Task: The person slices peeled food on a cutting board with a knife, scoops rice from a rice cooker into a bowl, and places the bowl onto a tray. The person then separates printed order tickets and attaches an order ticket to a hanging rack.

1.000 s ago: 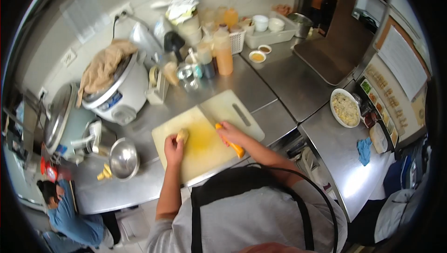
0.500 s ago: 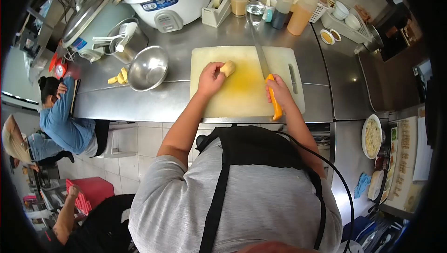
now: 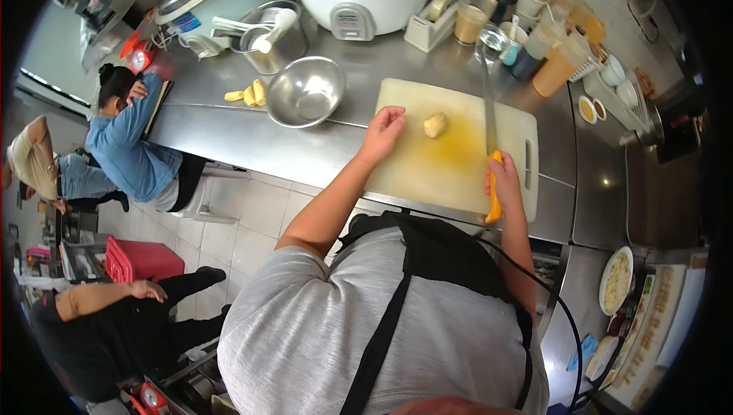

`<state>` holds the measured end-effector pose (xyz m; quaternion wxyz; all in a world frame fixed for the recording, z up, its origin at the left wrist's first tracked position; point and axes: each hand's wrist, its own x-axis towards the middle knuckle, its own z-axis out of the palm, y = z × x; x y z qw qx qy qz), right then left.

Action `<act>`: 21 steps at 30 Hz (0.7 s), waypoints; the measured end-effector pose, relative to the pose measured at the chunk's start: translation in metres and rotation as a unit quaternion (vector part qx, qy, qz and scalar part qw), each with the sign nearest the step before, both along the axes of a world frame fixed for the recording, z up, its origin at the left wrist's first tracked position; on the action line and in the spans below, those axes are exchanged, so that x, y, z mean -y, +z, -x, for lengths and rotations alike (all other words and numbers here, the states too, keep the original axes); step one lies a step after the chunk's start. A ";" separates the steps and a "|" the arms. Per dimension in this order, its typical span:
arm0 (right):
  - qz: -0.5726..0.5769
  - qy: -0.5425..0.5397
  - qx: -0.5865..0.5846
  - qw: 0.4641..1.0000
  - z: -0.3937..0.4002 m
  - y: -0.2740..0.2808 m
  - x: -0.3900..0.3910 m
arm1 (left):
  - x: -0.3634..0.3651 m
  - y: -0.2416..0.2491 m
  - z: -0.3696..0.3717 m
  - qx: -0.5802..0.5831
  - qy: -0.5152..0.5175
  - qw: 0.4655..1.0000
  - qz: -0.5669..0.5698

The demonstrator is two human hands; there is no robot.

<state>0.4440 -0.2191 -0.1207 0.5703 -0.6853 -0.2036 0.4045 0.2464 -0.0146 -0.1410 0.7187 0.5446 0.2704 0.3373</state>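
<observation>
On the pale cutting board (image 3: 405, 174), which has a yellow stain, lies a rounded yellowish-tan lump (image 3: 435, 125) like a peeled potato. My left hand (image 3: 384, 134) hovers to its left over the board's edge, apart from it, with loosely bent fingers and nothing seen in them. At the board's right side, my right hand (image 3: 504, 180) is wrapped around the orange handle of a long knife (image 3: 490, 113). Its blade points away from me across the board, the far end overlapping a glass of water (image 3: 492, 39) in this view.
Left of the board stand a steel bowl (image 3: 305, 93) and several yellow pieces (image 3: 249, 95). Behind are a rice cooker (image 3: 355, 3), a steel pot (image 3: 271, 41) and sauce bottles (image 3: 561, 64). One person sits at the counter's left end (image 3: 126, 136); others are further left.
My left hand has let go of the lump and drawn off to its left; the lump stays on the board. My right hand keeps the knife. The whole view has shifted and turned.
</observation>
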 end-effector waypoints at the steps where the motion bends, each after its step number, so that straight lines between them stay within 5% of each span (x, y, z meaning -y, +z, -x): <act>1: 0.003 -0.005 0.004 1.000 0.001 0.000 -0.001 | 0.000 0.011 0.018 -0.024 0.003 1.000 0.008; 4: 0.010 -0.014 0.026 1.000 0.004 -0.002 -0.002 | -0.021 0.030 0.084 -0.145 -0.060 0.981 0.113; 7: 0.027 -0.021 0.062 0.997 0.011 0.001 -0.005 | -0.063 0.025 0.153 -0.224 0.053 0.949 0.216; 13: 0.079 -0.034 0.135 0.987 0.020 -0.001 -0.012 | -0.104 0.051 0.161 -0.236 0.037 0.959 0.149; 15: 0.097 -0.047 0.146 0.983 0.023 0.000 -0.013 | -0.143 0.018 0.181 -0.241 0.138 0.961 0.017; 16: 0.100 -0.053 0.154 0.982 0.024 0.000 -0.014 | -0.166 -0.004 0.191 -0.312 0.264 0.895 -0.181; 17: 0.104 -0.061 0.161 0.980 0.025 0.000 -0.014 | -0.178 0.004 0.201 -0.449 0.330 0.773 -0.303; 20: 0.102 -0.088 0.182 0.974 0.024 -0.004 -0.014 | -0.206 0.002 0.216 -0.581 0.400 0.654 -0.273; 21: 0.101 -0.098 0.188 0.972 0.026 -0.005 -0.014 | -0.210 0.000 0.217 -0.574 0.366 0.668 -0.300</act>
